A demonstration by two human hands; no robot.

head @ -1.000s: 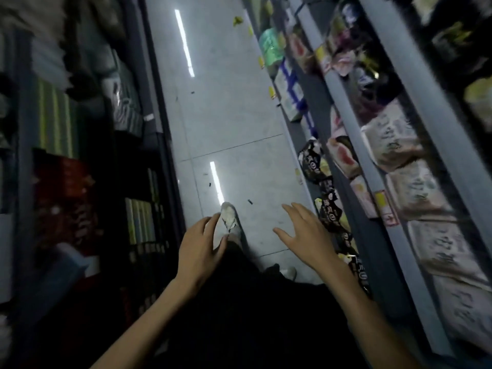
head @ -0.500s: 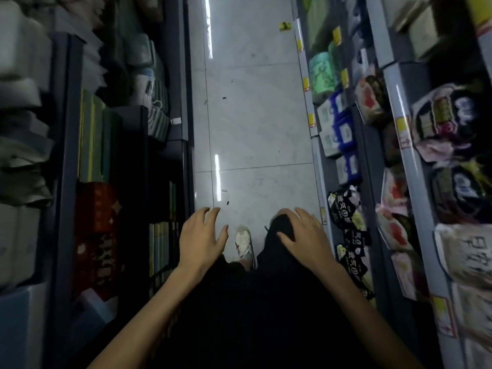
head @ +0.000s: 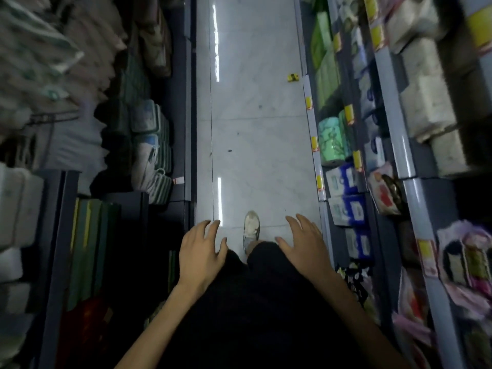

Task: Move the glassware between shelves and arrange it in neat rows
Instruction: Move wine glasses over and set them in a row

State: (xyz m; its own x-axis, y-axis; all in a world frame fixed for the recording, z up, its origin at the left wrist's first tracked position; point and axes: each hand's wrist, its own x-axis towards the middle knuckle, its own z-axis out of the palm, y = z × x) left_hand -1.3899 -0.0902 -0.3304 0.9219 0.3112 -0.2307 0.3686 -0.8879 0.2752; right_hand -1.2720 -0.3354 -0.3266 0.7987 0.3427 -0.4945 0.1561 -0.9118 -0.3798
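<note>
Both grips are held spread and empty: the left grip and the right grip are seen palm-down, fingers relaxed and apart, above dark trousers at the near edge. A pale shoe is seen between them on the tiled floor. Shelves of packaged goods are ranged left and right of the aisle; glassware cannot be made out among them.

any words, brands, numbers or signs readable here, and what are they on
No text can be read in this view.
On the yellow shelf-edge tags: print too blurred to read.
On the blue and white packs: print too small and blurred.
On the small tag on the left shelf: unreadable.
</note>
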